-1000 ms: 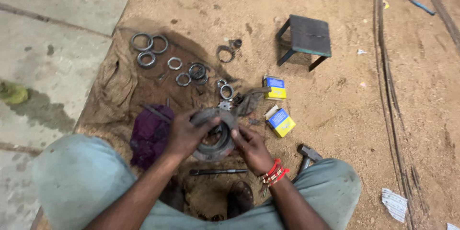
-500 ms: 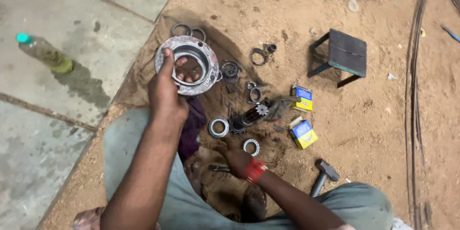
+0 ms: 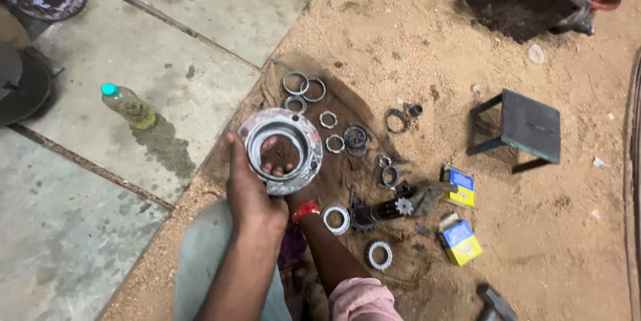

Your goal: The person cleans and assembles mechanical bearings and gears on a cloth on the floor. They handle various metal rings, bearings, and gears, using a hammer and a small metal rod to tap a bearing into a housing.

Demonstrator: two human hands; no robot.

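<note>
Right hand [image 3: 288, 195] mostly hidden behind flanged housing [image 3: 280, 150]; hammer [image 3: 495, 304] cut by bottom edge

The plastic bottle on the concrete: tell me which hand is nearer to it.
Left. The left hand grips the outer rim of the round metal housing on the side facing the plastic bottle. The right hand reaches up through the housing's bore, farther from it.

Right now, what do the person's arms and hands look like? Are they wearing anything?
Both hands are bare, with no gloves. The left hand and its forearm are uncovered, with no sleeve showing. The right hand is mostly hidden, but its wrist wears a red band of thread or beads. Further up the right arm there is a pink sleeve, bunched near the elbow.
</note>
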